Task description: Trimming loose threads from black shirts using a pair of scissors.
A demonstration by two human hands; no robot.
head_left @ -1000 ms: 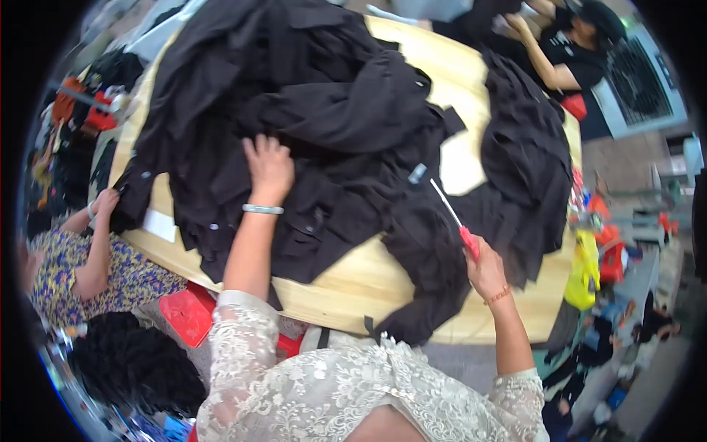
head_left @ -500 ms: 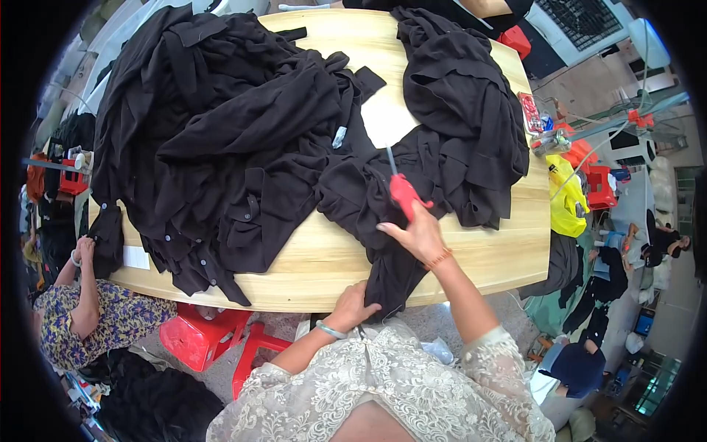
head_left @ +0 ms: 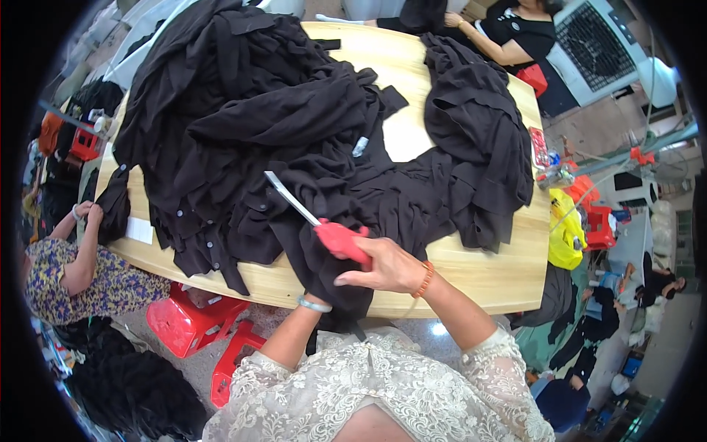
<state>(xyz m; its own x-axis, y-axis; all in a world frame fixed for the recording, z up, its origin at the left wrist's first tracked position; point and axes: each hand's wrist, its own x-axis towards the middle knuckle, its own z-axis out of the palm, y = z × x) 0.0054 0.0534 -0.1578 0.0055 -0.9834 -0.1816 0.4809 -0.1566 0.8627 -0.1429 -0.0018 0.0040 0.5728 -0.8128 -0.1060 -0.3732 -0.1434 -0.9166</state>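
Observation:
My right hand (head_left: pixel 394 267) grips red-handled scissors (head_left: pixel 335 237) over the near edge of the table. Their long metal blades point up and left above the dark cloth. Only the wrist end of my left hand (head_left: pixel 318 297) shows, at a pale bangle; its fingers are hidden by a dark garment (head_left: pixel 324 274) that drapes over them and hangs past the table edge. A big heap of black button-up shirts (head_left: pixel 250 96) covers the left of the table. More black garments (head_left: pixel 479 125) lie to the right, joined to the heap by rumpled cloth.
The pale wooden table (head_left: pixel 471 283) has a curved near edge. A co-worker in a flowered top (head_left: pixel 96 283) handles dark cloth at the left; another in black (head_left: pixel 508 37) works across the table. Red stools (head_left: pixel 184 320) stand at the near left, and a yellow bag (head_left: pixel 565 228) hangs at the right.
My right hand has come down and left with the scissors, whose blades now point up-left. My left hand has gone under the garment. The view has shifted, showing more of the far co-worker.

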